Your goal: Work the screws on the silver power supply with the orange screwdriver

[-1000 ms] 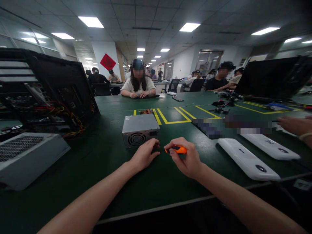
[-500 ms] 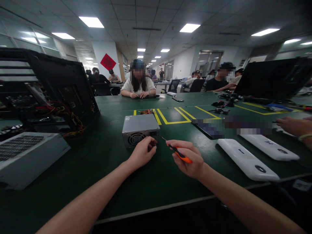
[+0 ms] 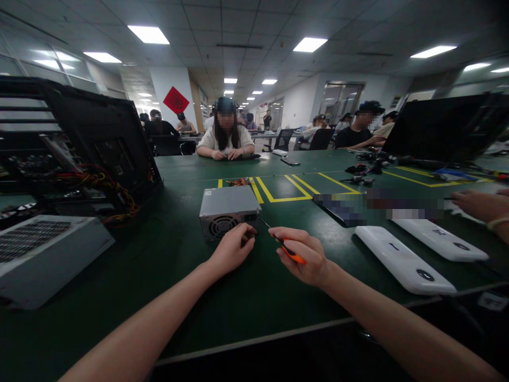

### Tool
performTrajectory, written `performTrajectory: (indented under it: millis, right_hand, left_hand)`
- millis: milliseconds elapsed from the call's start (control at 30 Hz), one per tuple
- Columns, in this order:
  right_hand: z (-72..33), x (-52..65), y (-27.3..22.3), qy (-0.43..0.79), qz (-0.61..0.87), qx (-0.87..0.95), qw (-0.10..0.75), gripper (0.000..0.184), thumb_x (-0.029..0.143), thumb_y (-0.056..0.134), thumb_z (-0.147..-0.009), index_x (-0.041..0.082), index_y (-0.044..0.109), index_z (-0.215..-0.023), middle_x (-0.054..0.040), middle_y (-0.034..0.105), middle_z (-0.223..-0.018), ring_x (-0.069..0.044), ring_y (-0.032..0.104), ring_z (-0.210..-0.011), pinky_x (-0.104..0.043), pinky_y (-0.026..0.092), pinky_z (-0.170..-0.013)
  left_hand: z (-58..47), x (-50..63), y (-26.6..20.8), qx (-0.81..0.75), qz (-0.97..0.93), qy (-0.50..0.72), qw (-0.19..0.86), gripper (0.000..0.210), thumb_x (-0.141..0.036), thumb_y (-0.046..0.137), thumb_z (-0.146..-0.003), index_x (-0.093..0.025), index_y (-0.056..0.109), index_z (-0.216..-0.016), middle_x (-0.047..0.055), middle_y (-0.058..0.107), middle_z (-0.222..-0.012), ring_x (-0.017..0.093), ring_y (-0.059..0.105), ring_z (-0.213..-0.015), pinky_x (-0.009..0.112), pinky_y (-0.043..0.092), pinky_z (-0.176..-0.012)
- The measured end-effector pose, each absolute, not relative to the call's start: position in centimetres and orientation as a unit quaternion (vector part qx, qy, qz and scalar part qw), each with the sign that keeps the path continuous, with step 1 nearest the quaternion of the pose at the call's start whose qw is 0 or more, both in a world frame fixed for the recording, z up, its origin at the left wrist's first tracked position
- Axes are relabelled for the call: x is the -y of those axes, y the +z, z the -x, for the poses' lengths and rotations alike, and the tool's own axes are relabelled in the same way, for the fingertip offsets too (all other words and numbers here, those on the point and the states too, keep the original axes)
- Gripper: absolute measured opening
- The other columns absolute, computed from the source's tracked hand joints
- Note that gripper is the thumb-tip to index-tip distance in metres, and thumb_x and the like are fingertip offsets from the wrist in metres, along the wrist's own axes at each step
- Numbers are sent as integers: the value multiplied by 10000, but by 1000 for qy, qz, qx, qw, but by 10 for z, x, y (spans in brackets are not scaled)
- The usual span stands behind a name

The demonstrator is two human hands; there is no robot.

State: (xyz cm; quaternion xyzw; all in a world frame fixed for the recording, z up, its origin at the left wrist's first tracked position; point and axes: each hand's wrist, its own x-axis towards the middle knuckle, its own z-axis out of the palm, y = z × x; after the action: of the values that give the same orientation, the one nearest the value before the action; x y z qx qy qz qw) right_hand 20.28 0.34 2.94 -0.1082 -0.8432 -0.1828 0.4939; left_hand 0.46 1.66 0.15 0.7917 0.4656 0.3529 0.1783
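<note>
A grey metal power supply unit [image 3: 230, 201] sits on the green table in front of me, its fan grille and socket facing my side. My left hand [image 3: 235, 245] is at the lower front of this box, fingers curled against it and the thumb bent below; part of the grille is hidden behind it. In my right hand [image 3: 304, 254] is a screwdriver [image 3: 293, 251] with an orange and black handle, the fingers closed round it. Its thin shaft points up and left to the box's right front edge, by the socket. Whether the tip touches a screw is too small to tell.
An open black computer case [image 3: 131, 143] with loose wires stands at left, behind another grey power supply [image 3: 55, 254]. White devices [image 3: 397, 257] and a dark phone-like slab [image 3: 338, 209] lie at right. A co-worker's hand [image 3: 483, 207] reaches in there. Another person [image 3: 226, 132] sits opposite.
My right hand has shifted slightly left, bringing the screwdriver's tip up and closer to the power supply's right edge. My left hand stays in place.
</note>
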Motion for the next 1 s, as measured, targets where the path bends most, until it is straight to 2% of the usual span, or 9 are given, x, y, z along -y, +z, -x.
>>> performTrajectory:
  millis: [1000]
  right_hand:
    - [-199, -7, 30, -186, 99, 850, 483, 76, 123, 473, -826, 172, 443, -876, -118, 588, -944, -193, 617, -919, -276, 565, -664]
  left_hand:
    - [-5, -16, 2, -458, -798, 356, 163, 177, -196, 445, -809, -180, 524, -967, 23, 584, -873, 109, 539, -683, 250, 441, -641]
